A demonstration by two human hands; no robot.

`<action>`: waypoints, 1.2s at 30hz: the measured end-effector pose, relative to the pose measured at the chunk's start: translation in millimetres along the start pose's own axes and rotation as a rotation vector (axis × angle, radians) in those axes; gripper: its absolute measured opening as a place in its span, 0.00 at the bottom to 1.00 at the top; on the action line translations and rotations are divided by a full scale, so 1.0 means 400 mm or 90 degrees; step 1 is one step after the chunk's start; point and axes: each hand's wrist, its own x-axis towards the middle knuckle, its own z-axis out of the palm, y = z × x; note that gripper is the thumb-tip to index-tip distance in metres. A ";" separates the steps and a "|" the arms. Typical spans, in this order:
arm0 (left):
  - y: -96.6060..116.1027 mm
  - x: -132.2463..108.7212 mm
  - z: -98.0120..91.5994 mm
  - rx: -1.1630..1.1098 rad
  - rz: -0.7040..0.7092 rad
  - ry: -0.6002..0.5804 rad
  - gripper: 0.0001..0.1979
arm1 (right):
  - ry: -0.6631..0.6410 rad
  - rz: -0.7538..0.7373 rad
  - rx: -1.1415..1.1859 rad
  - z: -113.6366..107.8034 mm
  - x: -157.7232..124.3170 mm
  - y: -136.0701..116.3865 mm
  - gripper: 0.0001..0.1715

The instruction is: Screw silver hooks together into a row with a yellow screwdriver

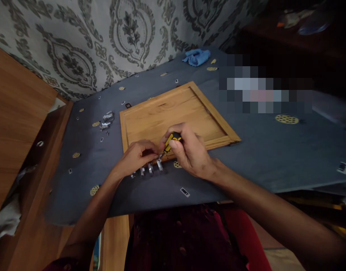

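My right hand (pixel 191 150) is closed around the handle of a yellow and black screwdriver (pixel 169 143), which points down and to the left at the near edge of a framed wooden panel (pixel 173 116). Its tip meets the edge beside a metal hinge (pixel 159 164). My left hand (pixel 139 155) rests over the same edge, its fingertips pinched together close to the screwdriver tip. Whatever sits between those fingertips is too small to make out. More metal hinges (pixel 150 169) stick out in a row along this edge, partly beneath my left hand.
Loose metal hinge parts (pixel 106 121) lie on the grey-blue patterned cloth (pixel 254 158) left of the panel. A crumpled blue cloth (pixel 197 57) lies at the back near the patterned curtain (pixel 133 34). Wooden furniture (pixel 17 124) stands at the left. A blurred patch covers the right rear.
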 end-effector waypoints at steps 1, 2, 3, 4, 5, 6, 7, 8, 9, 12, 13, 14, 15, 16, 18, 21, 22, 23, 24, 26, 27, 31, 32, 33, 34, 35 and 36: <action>-0.001 0.001 0.001 -0.003 -0.002 0.003 0.04 | 0.000 0.001 0.003 0.000 0.000 0.000 0.12; -0.002 0.001 0.002 -0.006 -0.004 0.004 0.04 | 0.000 0.002 0.004 0.000 0.000 0.000 0.12; -0.003 0.001 0.003 -0.007 -0.007 0.005 0.04 | -0.001 0.003 0.004 0.000 -0.001 0.000 0.11; -0.003 0.000 0.003 -0.008 -0.009 0.004 0.04 | 0.000 0.004 0.001 -0.001 -0.001 -0.001 0.11; -0.003 0.000 0.002 -0.007 -0.008 0.004 0.04 | 0.001 0.002 -0.003 -0.001 -0.001 -0.001 0.10; -0.003 -0.001 0.001 -0.006 -0.005 0.003 0.04 | 0.002 -0.001 -0.005 -0.001 -0.001 -0.001 0.10; -0.002 -0.002 -0.001 -0.006 -0.001 0.000 0.04 | 0.003 -0.005 -0.006 -0.002 0.000 -0.002 0.10; -0.002 -0.003 -0.002 -0.005 0.004 -0.002 0.04 | 0.003 -0.008 -0.007 -0.002 0.000 -0.002 0.09; -0.002 -0.003 -0.003 -0.005 0.008 -0.005 0.04 | 0.004 -0.012 -0.008 -0.002 0.001 -0.002 0.09; -0.005 -0.003 -0.005 -0.006 0.008 -0.011 0.04 | 0.007 -0.020 -0.011 -0.002 0.003 -0.003 0.10; -0.006 -0.003 -0.005 -0.008 0.008 -0.013 0.05 | 0.008 -0.021 -0.010 -0.002 0.003 -0.003 0.10; -0.007 -0.003 -0.007 -0.010 0.009 -0.017 0.05 | 0.008 -0.021 -0.008 -0.002 0.003 -0.003 0.09; -0.008 -0.004 -0.009 -0.013 0.011 -0.021 0.05 | 0.007 -0.021 -0.006 -0.001 0.003 -0.002 0.09; -0.007 -0.005 -0.011 -0.015 0.012 -0.021 0.06 | 0.004 -0.020 -0.004 -0.001 0.003 -0.002 0.09; -0.001 -0.011 -0.017 -0.015 0.011 -0.012 0.07 | 0.004 -0.019 -0.005 0.000 0.001 -0.001 0.09; 0.017 -0.031 -0.021 0.005 -0.007 0.015 0.08 | 0.007 -0.017 -0.008 0.000 -0.001 -0.001 0.09; 0.024 -0.040 -0.018 0.022 -0.014 0.025 0.08 | 0.007 -0.016 -0.006 -0.001 -0.001 -0.002 0.08; 0.031 -0.050 -0.012 0.047 -0.020 0.035 0.10 | 0.006 -0.015 -0.003 -0.002 -0.001 -0.003 0.08; 0.037 -0.059 -0.004 0.081 -0.022 0.049 0.13 | 0.003 -0.013 0.002 -0.003 -0.001 -0.005 0.07; 0.047 -0.078 0.018 0.170 -0.025 0.071 0.20 | -0.006 -0.006 0.006 -0.005 0.000 -0.008 0.07; 0.051 -0.086 0.030 0.214 -0.027 0.079 0.23 | -0.008 0.000 0.006 -0.006 0.000 -0.010 0.07; 0.055 -0.105 0.069 0.302 -0.031 0.118 0.31 | -0.013 0.016 0.018 -0.007 0.000 -0.010 0.08; 0.054 -0.107 0.075 0.304 -0.029 0.128 0.32 | -0.016 0.021 0.023 -0.006 -0.001 -0.009 0.08; 0.054 -0.108 0.079 0.302 -0.027 0.138 0.33 | -0.019 0.025 0.028 -0.005 -0.002 -0.008 0.08; 0.052 -0.109 0.082 0.298 -0.027 0.146 0.33 | -0.020 0.029 0.031 -0.005 -0.002 -0.008 0.08; 0.051 -0.109 0.083 0.293 -0.028 0.151 0.33 | -0.020 0.033 0.032 -0.004 -0.003 -0.007 0.08; 0.050 -0.108 0.084 0.288 -0.031 0.154 0.34 | -0.019 0.034 0.033 -0.004 -0.004 -0.007 0.07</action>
